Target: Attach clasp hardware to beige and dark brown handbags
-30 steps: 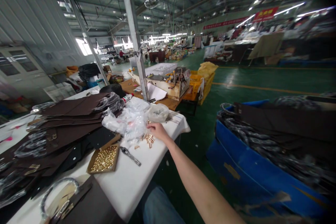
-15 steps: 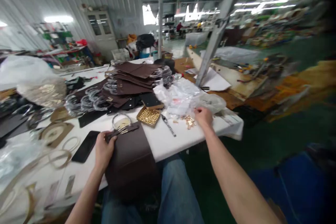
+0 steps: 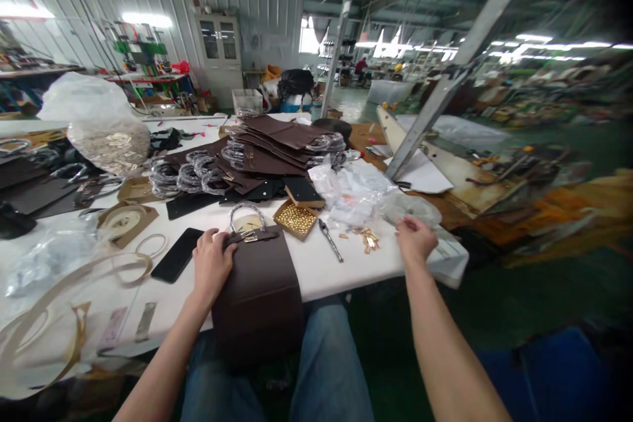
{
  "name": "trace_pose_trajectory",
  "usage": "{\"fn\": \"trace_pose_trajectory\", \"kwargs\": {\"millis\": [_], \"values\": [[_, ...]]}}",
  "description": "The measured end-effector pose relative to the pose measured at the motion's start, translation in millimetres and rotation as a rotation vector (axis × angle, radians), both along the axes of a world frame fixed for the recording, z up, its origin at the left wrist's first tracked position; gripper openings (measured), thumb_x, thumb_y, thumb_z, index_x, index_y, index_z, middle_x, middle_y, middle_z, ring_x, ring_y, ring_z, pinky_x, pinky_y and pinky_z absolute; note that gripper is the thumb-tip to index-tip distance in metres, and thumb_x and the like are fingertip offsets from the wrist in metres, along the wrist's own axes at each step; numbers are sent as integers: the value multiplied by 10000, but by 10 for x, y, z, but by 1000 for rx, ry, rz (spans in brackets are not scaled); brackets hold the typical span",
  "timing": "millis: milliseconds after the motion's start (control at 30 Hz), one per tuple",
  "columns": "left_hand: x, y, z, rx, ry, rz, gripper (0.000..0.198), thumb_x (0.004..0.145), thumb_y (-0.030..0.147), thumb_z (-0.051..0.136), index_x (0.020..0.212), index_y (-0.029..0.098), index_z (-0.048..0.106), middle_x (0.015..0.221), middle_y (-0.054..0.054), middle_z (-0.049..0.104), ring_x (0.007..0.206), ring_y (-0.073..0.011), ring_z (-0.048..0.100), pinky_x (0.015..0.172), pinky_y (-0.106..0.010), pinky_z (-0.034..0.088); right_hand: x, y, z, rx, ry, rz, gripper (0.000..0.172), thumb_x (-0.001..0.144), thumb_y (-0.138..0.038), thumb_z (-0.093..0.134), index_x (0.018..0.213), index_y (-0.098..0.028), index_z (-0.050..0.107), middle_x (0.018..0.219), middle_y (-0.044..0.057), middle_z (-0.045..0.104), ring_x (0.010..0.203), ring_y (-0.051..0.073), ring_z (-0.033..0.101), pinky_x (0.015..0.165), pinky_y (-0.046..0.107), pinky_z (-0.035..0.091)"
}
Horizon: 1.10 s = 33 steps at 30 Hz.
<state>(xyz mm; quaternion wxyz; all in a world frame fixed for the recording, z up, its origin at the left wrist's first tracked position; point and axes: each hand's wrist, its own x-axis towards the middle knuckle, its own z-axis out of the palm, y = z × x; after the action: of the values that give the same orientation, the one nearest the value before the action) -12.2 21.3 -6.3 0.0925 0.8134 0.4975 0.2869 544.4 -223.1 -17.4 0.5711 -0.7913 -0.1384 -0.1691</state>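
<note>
A dark brown handbag panel hangs over the table's front edge onto my lap. Its loop handle is wrapped in clear plastic, and a strap with a gold buckle crosses its top. My left hand grips the panel's upper left edge by the strap's end, thumb on top. Over the table at right, my right hand is closed in a pinch; what its fingertips hold, if anything, is too small to make out. Just left of it lies a loose heap of small gold metal pieces.
Beside the gold pieces are a pen-like tool and a small box of gold studs. A black phone lies left of the panel. Behind are stacked brown panels and crumpled plastic bags. A metal post slants up at right.
The camera view has turned a little left, so everything sits further right. My right hand has moved slightly away from the gold pieces. The left hand stays at the panel's strap end.
</note>
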Motion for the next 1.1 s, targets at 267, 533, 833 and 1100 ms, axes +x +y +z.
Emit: {"fn": "trace_pose_trajectory", "kwargs": {"millis": [267, 533, 833, 1100], "values": [[91, -510, 159, 80, -172, -283, 248, 1124, 320, 575, 1267, 242, 763, 1437, -155, 671, 1357, -378, 615, 1181, -552, 500, -2672, 10, 501, 267, 607, 838, 523, 758, -511, 1058, 1094, -168, 851, 907, 94, 805, 769, 256, 818, 801, 411, 747], [-84, -991, 78, -276, -421, -448, 189, 1086, 282, 623, 1158, 226, 788, 1207, -126, 773, 1138, -293, 728, 1041, -463, 596, -3814, 837, 129, 189, 774, 1176, 620, 665, -522, 1078, 1123, -176, 846, 995, 58, 821, 797, 212, 772, 747, 336, 686], [-114, -946, 15, -596, -663, -436, 460, 935, 263, 765, 1392, 207, 793, 1306, -141, 819, 1083, -272, 788, 1006, -413, 641, -3922, 942, -3, 95, 637, 1234, 540, 807, -623, 977, 1052, -166, 828, 944, 84, 827, 798, 221, 759, 658, 295, 617], [-24, -971, -119, -577, -758, -382, 348, 1021, 501, 728, 1060, 201, 901, 995, -75, 851, 886, -257, 754, 821, -345, 600, -3871, 868, -7, 42, 676, 1305, 604, 893, -739, 869, 976, -143, 828, 841, 95, 809, 727, 218, 780, 652, 296, 646]]}}
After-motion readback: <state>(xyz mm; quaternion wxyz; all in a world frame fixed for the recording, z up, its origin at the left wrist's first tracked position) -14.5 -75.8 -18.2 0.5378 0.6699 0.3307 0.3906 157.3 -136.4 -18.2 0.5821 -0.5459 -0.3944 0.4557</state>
